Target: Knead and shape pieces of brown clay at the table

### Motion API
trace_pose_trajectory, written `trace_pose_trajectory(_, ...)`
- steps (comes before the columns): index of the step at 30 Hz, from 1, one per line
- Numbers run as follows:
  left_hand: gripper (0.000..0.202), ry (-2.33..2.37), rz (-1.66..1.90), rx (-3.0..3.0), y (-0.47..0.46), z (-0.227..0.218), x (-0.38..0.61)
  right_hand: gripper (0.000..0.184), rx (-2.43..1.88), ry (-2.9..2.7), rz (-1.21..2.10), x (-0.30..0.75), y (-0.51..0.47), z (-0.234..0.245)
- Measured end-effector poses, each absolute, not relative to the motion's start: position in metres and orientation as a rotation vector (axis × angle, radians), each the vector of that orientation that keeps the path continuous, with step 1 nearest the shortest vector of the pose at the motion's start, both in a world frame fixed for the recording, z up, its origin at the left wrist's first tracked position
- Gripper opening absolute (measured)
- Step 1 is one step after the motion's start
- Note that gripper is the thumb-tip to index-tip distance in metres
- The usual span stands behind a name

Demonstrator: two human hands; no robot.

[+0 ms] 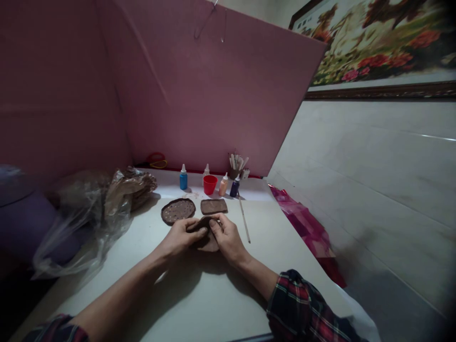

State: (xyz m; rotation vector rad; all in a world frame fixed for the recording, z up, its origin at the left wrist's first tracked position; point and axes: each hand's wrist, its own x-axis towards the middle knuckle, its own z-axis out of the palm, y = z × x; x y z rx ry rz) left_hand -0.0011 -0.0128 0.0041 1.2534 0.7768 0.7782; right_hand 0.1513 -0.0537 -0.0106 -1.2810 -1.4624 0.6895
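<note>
Left hand (180, 237): gripping brown clay piece (208, 244) at its left side, thumb resting on top.
Right hand (228, 238): gripping its right side, thumb resting likewise.
Clay spot: being held between both hands over white table (272, 247); cannot tell if touching.
Oval clay tray (178, 212): lying just beyond left hand.
Clay rectangle (213, 206): lying right of tray.
Stick (244, 219): lying right of right hand.
Red cup (210, 185): standing farther back.

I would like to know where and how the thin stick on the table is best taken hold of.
Probably pinch the thin stick across its narrow middle, from above, with the nearer right hand. It is long and lies flat, and its far end is close to the dark blue bottle, leaving less room there.
</note>
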Motion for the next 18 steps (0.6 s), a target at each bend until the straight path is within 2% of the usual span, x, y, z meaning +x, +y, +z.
trace_pose_trajectory(8,0.029,0.865,0.765,1.305,-0.01,0.004,-0.001,0.026,-1.242,-1.485,0.727,0.148,-0.054,-0.012)
trace_pose_trajectory(13,0.039,0.851,0.887,1.301,-0.012,0.015,-0.004,0.026,-1.214,-1.416,0.755,0.152,-0.049,-0.01)
trace_pose_trajectory(18,0.03,0.922,0.951,1.314,-0.014,0.02,-0.008,0.026,-1.201,-1.412,0.781,0.153,-0.051,-0.011)
